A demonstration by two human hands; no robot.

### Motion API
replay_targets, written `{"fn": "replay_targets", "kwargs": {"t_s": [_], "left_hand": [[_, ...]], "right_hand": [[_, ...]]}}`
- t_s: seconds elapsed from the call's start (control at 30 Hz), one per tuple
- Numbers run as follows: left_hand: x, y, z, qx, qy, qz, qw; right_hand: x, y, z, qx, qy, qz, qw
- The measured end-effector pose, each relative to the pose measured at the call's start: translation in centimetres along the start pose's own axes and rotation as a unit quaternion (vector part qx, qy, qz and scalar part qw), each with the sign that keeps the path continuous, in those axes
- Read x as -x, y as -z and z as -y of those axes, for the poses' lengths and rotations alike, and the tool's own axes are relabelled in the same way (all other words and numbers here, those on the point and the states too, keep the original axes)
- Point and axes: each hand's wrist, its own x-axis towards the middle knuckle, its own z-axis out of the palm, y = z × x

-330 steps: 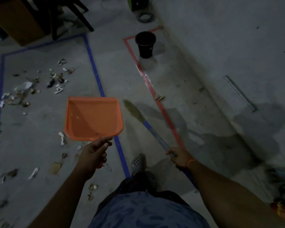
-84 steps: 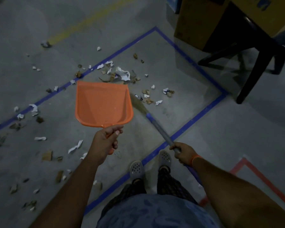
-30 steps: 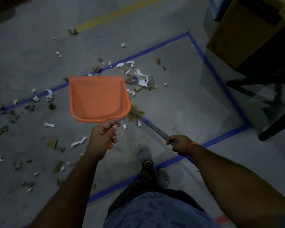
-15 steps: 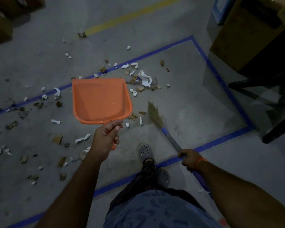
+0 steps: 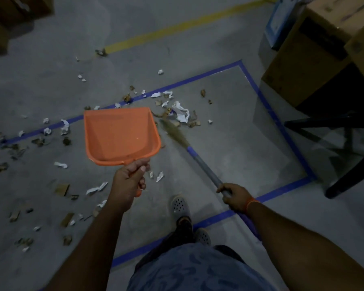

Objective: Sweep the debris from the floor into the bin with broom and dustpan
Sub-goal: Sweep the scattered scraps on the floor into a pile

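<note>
My left hand (image 5: pixel 129 182) grips the handle of an orange dustpan (image 5: pixel 120 135), held up above the floor with its pan empty. My right hand (image 5: pixel 234 197) grips the grey and blue handle of a broom (image 5: pixel 200 162). The broom's straw head (image 5: pixel 173 131) reaches forward to a heap of white paper and brown scraps (image 5: pixel 181 114) just right of the dustpan. More debris (image 5: pixel 59 164) lies scattered over the floor to the left. The bin is out of view.
Blue tape (image 5: pixel 280 131) marks a rectangle on the grey concrete floor, and a yellow line (image 5: pixel 177 28) runs beyond it. Cardboard boxes (image 5: pixel 315 59) and black chair legs (image 5: pixel 349 171) stand at the right. My feet (image 5: pixel 180 205) are near the tape's front edge.
The broom head has swung forward from near my feet to the heap by the dustpan. The dustpan stays held up in my left hand.
</note>
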Motion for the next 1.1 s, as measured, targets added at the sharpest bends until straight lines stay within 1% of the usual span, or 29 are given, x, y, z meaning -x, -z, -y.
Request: {"fn": "replay_targets", "kwargs": {"t_s": [0.2,0.27,0.33,0.4,0.47,0.57,0.63,0.7,0.77,0.83,0.9,0.97,1.03,1.1], "left_hand": [[-3.8,-0.6,-2.7,-0.001,-0.002,0.008,1.000],[-4.7,-0.5,-3.1,0.004,0.004,0.005,1.000],[-5.6,-0.6,-3.6,0.009,0.005,-0.002,1.000],[-6.7,-0.9,-4.2,0.012,0.002,-0.013,1.000],[-7.5,-1.7,-4.9,0.021,0.001,-0.035,0.999],[-8.4,-3.6,-6.3,0.038,0.003,-0.074,0.996],[-9.1,-4.8,-7.3,0.038,0.004,-0.086,0.996],[-9.9,-6.1,-8.1,0.038,0.000,-0.091,0.995],[-10.6,-7.2,-9.0,0.040,-0.008,-0.098,0.994],[-11.4,-8.1,-9.9,0.039,-0.017,-0.107,0.993],[-12.1,-9.1,-10.7,0.043,-0.021,-0.118,0.992],[-12.9,-10.1,-11.5,0.048,-0.020,-0.123,0.991],[-13.7,-10.9,-12.0,0.047,-0.021,-0.121,0.991],[-14.5,-11.7,-12.4,0.044,-0.019,-0.115,0.992]], "right_hand": [[-5.9,6.2,2.5,-0.033,-0.054,-0.110,0.992],[-8.2,8.2,2.9,-0.070,-0.084,-0.126,0.986],[-10.2,9.8,3.2,-0.091,-0.112,-0.126,0.981],[-11.9,11.0,3.7,-0.079,-0.128,-0.100,0.984],[-13.3,11.5,4.5,-0.035,-0.130,-0.065,0.989],[-14.6,11.1,5.8,0.079,-0.081,0.017,0.993],[-15.6,10.4,6.8,0.161,-0.036,0.080,0.983],[-16.6,9.9,8.4,0.218,0.007,0.134,0.967],[-17.5,9.9,10.2,0.261,0.040,0.177,0.948],[-18.1,10.7,11.7,0.281,0.071,0.206,0.935],[-18.6,12.4,12.5,0.275,0.094,0.214,0.932],[-19.1,14.6,12.7,0.262,0.115,0.206,0.936],[-19.7,16.8,12.4,0.241,0.125,0.182,0.945],[-20.5,19.0,12.0,0.212,0.114,0.137,0.961]]}}
